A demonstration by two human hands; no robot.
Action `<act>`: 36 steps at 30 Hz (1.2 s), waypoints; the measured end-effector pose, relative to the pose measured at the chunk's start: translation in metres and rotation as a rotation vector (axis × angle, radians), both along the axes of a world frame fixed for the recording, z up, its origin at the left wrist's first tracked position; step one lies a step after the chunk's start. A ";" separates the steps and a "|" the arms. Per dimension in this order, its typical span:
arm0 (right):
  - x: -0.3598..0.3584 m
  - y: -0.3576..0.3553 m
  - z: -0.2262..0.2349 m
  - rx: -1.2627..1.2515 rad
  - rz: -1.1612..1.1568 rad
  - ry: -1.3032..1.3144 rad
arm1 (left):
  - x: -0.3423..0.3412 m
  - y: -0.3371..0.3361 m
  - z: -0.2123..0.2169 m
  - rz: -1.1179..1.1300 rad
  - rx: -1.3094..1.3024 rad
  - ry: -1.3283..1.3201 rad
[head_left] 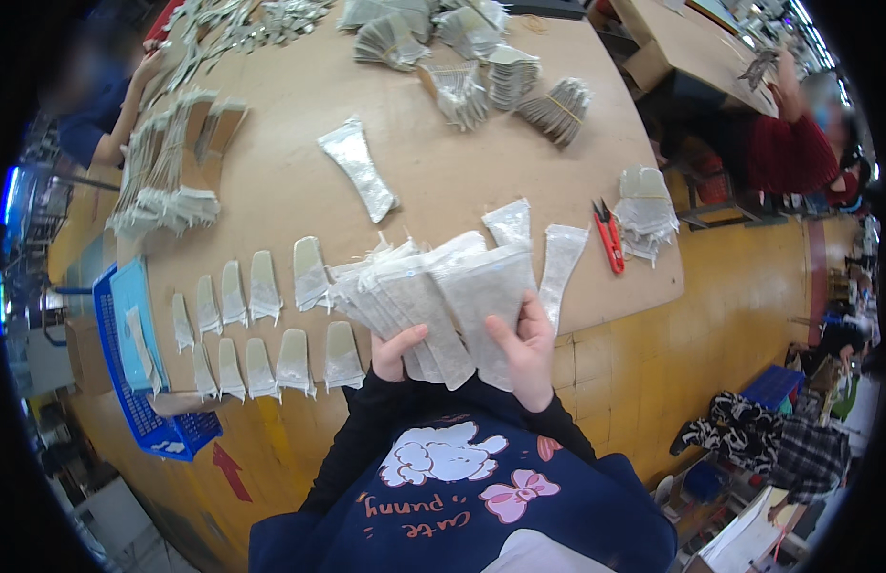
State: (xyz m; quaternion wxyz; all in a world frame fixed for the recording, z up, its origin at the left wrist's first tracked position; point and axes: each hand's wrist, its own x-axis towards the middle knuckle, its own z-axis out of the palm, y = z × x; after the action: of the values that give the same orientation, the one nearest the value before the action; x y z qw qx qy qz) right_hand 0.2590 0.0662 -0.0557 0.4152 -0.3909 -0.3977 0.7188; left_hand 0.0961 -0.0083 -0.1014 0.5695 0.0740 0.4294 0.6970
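At the near edge of the tabletop (271, 143), the left hand (397, 351) gripped a fanned stack of grey fabric pieces (414, 294) and the right hand (527, 349) pinched the broad piece (481, 294) at its right side, long axes pointing away, tilted leftward.

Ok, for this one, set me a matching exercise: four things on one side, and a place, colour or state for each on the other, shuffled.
Things:
1. Snips
2. Basket
3. Fan of pieces
4. Short pieces

Descriptions:
A. In two rows on the table
B. Held between the left hand and the right hand
C. Red handles, lying to the right of the hands
D. Blue, by the table's left edge

Pairs: 1-C, 2-D, 3-B, 4-A
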 end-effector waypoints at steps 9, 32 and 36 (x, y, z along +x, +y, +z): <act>0.004 0.008 -0.018 0.334 -0.038 -0.516 | -0.006 -0.006 -0.015 -0.046 -0.013 0.022; -0.025 0.003 0.005 0.514 0.408 -0.707 | -0.001 -0.001 -0.001 0.000 -0.021 0.047; -0.024 -0.008 0.035 0.364 0.145 -0.330 | -0.003 -0.021 0.017 0.020 -0.004 0.044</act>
State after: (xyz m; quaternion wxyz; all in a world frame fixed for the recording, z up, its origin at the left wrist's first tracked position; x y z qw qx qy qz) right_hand 0.2350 0.0582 -0.0207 0.3556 -0.3920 -0.6100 0.5898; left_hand 0.0926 -0.0296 -0.0844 0.5531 0.0838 0.4440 0.6999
